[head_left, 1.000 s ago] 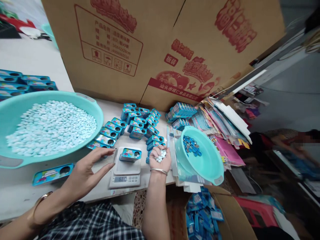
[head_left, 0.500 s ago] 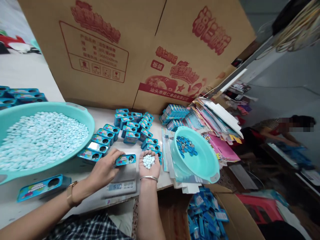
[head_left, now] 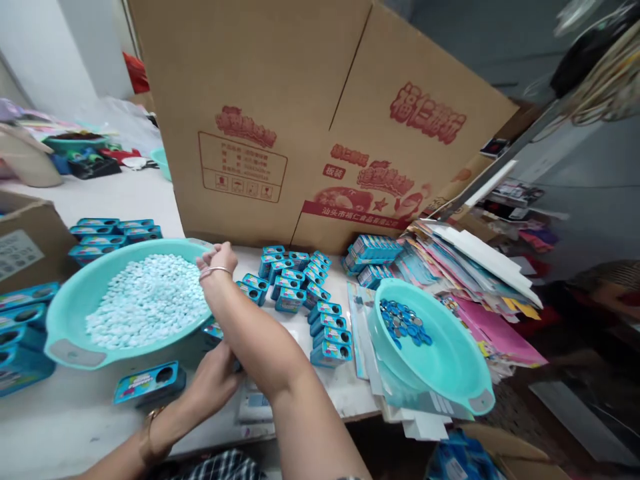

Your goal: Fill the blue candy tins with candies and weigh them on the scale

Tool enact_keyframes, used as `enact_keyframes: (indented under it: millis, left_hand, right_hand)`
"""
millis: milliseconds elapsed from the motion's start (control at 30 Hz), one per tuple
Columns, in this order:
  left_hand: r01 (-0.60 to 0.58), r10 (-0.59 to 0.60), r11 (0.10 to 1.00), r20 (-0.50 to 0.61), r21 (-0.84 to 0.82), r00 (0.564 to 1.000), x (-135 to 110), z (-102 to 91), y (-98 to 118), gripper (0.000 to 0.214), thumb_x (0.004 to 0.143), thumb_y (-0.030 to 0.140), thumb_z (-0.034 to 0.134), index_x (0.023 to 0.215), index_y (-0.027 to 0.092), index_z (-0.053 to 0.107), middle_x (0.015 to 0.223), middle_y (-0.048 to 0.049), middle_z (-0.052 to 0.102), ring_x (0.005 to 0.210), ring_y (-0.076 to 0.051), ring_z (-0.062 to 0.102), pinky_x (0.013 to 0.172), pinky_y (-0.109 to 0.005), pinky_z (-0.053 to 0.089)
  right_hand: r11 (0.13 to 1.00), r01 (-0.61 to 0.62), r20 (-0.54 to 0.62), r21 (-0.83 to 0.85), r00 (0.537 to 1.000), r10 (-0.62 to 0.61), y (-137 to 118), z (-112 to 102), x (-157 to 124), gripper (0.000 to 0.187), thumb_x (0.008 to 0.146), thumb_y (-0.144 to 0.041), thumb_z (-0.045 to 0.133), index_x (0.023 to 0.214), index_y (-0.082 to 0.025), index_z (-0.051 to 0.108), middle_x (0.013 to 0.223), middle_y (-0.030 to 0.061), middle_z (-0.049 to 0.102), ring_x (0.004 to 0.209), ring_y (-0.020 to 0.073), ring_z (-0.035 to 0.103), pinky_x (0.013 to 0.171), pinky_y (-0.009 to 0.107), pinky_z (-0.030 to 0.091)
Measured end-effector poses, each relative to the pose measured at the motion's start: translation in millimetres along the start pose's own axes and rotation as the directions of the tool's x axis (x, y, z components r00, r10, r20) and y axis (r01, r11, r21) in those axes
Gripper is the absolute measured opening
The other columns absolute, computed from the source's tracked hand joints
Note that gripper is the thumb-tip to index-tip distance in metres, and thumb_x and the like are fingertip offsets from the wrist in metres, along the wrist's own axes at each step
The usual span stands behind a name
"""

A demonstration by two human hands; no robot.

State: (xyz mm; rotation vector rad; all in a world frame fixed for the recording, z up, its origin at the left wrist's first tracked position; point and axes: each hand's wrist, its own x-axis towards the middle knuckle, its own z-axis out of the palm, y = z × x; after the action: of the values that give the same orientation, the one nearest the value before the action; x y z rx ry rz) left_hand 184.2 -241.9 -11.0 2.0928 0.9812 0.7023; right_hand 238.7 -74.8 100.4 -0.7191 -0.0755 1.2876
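My right hand [head_left: 219, 259] is raised at the right rim of a wide turquoise basin [head_left: 75, 357] of pale blue and white candies [head_left: 150, 300]. Its fingers are curled, and what they hold, if anything, is hidden. Beneath my right forearm, my left hand [head_left: 217, 380] is closed on a small blue tin, of which only a dark sliver shows by the fingertips. A white digital scale [head_left: 257, 407] lies just right of that hand, partly covered by my arm. Another blue tin [head_left: 150, 381] with a round opening lies left of my left hand.
Several open blue tins [head_left: 290, 298] stand in rows mid-table before a large cardboard sheet [head_left: 260, 80]. To the right, a second turquoise basin [head_left: 450, 353] holds round blue lids [head_left: 405, 321]. Stacked papers [head_left: 470, 267] lie beyond it. More tins [head_left: 23, 333] stand at left; a co-worker is far right.
My right hand, which lay palm up with candies beside the scale, has swung left across my left hand to the candy basin. The view has turned left.
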Motion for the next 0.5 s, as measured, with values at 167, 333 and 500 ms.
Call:
enact_keyframes:
  millis: [167, 333, 500]
  left_hand:
    - [-0.084, 0.084, 0.995, -0.007, 0.045, 0.996, 4, -16.1, 6, 0.036, 0.076, 0.019, 0.057, 0.112, 0.022, 0.059, 0.115, -0.0078, 0.064, 0.104, -0.027, 0.065, 0.088, -0.038, 0.054]
    - [-0.211, 0.215, 0.973, -0.025, 0.091, 0.976, 18, -22.9, 22, 0.03, 0.082, 0.024, 0.06, 0.112, 0.023, 0.058, 0.109, -0.0063, 0.061, 0.098, -0.023, 0.063, 0.082, -0.033, 0.053]
    - [-0.535, 0.552, 0.819, -0.029, 0.21, 0.834, 33, -11.8, 61, 0.044, 0.083, 0.009, 0.051, 0.123, 0.025, 0.058, 0.112, -0.0069, 0.06, 0.104, -0.022, 0.058, 0.089, -0.034, 0.047]
  right_hand:
    - [0.986, -0.11, 0.146, 0.125, 0.985, 0.091, -67, -48, -22, 0.039, 0.099, -0.028, 0.023, 0.065, -0.018, 0.04, 0.047, -0.0134, 0.037, 0.035, 0.0004, 0.031, 0.042, 0.011, 0.024]
    - [0.939, 0.169, -0.025, 0.299, 0.985, -0.169, -133, -156, -76, 0.03, 0.095, -0.036, 0.042, 0.069, -0.021, 0.046, 0.051, -0.0095, 0.046, 0.041, 0.0053, 0.043, 0.044, 0.016, 0.04]
    - [0.915, 0.309, -0.405, 0.257, 0.895, -0.188, -111, -242, -110, 0.024, 0.086, -0.033, 0.056, 0.067, -0.021, 0.048, 0.061, -0.0044, 0.059, 0.056, 0.0109, 0.06, 0.061, 0.03, 0.056]
